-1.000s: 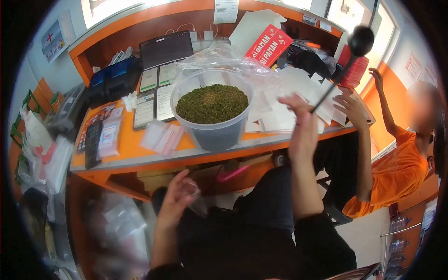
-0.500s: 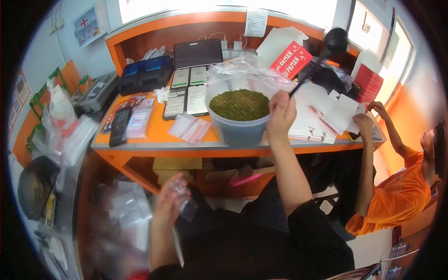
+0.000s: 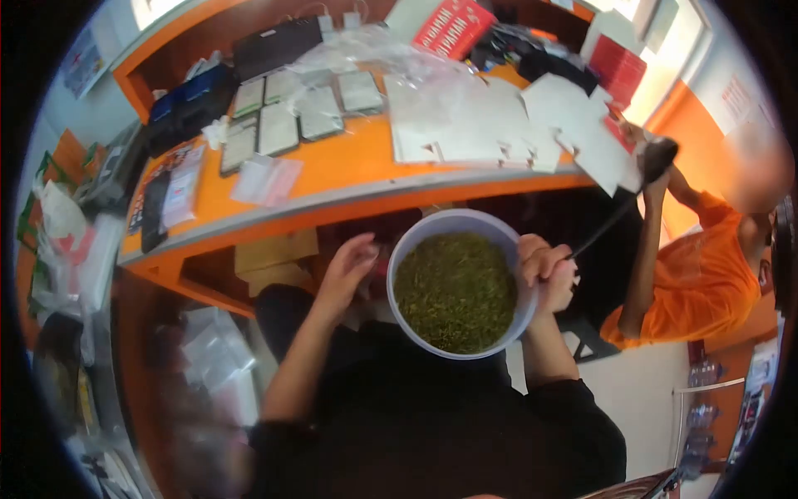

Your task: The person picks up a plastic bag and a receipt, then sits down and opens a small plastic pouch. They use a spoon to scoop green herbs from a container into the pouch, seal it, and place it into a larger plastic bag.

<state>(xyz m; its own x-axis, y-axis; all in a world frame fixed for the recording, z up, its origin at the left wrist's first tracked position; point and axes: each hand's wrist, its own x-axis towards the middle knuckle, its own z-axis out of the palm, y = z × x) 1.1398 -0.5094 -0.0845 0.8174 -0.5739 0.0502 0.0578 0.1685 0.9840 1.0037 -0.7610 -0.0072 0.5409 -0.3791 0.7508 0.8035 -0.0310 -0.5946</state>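
The tub (image 3: 453,217) of green flakes is off the desk (image 3: 357,166) now, in the lap, handy for scooping. The right hand (image 3: 549,270) has its grip closed on the ladle (image 3: 661,156). The left hand (image 3: 349,266) is at the rim, and its grip is unclear.

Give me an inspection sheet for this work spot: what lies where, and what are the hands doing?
Surface: orange desk with a grey front edge, crowded.
Job's things: round white plastic tub of green dried flakes, off the desk, over the lap; black long-handled scoop.
Clutter: rows of flat phones, white paper sheets, small clear bags, red printed sign.
Hands: left hand against the tub's side, grip unclear; right hand closed on the scoop's handle.
Cables: small white chargers at the desk's back; leads too blurred to trace.
Surroundings: person in an orange shirt at right; clear plastic bags lower left.
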